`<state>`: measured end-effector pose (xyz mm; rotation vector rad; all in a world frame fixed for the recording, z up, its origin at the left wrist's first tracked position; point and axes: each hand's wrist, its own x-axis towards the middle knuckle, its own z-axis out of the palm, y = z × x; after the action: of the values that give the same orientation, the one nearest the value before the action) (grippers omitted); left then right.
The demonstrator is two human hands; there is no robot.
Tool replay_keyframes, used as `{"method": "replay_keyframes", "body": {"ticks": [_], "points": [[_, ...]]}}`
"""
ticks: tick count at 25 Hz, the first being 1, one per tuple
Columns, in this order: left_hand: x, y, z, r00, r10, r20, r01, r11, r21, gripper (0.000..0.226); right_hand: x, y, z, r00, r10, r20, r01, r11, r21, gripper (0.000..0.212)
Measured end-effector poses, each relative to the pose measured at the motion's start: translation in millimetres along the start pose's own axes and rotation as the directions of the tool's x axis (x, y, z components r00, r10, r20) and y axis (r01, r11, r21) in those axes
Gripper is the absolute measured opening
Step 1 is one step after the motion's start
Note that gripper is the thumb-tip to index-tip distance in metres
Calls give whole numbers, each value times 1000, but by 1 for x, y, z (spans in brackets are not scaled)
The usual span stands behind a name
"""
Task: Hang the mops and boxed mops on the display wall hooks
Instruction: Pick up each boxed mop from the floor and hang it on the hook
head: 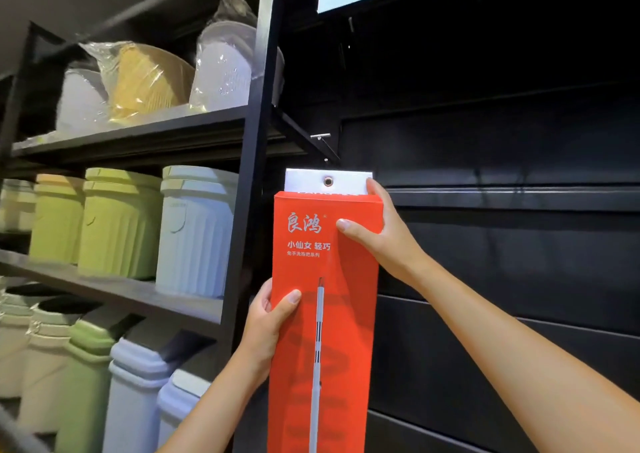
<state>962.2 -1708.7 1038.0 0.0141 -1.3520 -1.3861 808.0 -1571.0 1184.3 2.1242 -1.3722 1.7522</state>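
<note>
Gripping the red mop box point(322, 314) upright — left hand point(266, 321) low, right hand point(377, 234) high

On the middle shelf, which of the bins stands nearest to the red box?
The pale blue bin at the row's right end stands closest to the red box; the green bins stand farther left.

Seeing only two bare arms: left hand point(266, 328) on a left forearm point(214, 400) uncovered right down to the bottom edge, right hand point(384, 241) on a right forearm point(519, 348) uncovered out to the lower right corner, drawn thicker by the wide-angle lens. Can make out short, rounded nails point(295, 296), cut close, on left thumb point(284, 310) and right thumb point(358, 235). Can't resolve the other fingers point(375, 189) any better, mostly hidden from this camera.
</note>
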Motion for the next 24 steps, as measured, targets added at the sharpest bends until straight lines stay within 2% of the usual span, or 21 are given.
{"method": "replay_keyframes", "body": {"ticks": [3,6,10,14,19,24], "points": [[26,1,1,1000,17,4,-16,1000,-24,68,22,-1,-3,1000,-13,0,13,999,-43,82],[45,3,4,1000,18,12,-17,998,-54,71,40,-10,-5,999,-52,12,53,993,-109,61],[58,2,6,999,12,48,-8,997,-77,68,57,-10,-7,995,-101,5,101,981,-168,49],[64,-5,7,997,-31,73,36,997,-72,67,60,-3,-9,995,-93,-34,84,976,-203,43],[69,-19,5,994,-69,84,76,993,-87,61,59,14,-12,998,-39,-57,26,978,-207,43],[75,-29,7,990,-134,50,137,989,-59,49,67,42,-16,996,35,-83,-50,982,-183,64]]}}
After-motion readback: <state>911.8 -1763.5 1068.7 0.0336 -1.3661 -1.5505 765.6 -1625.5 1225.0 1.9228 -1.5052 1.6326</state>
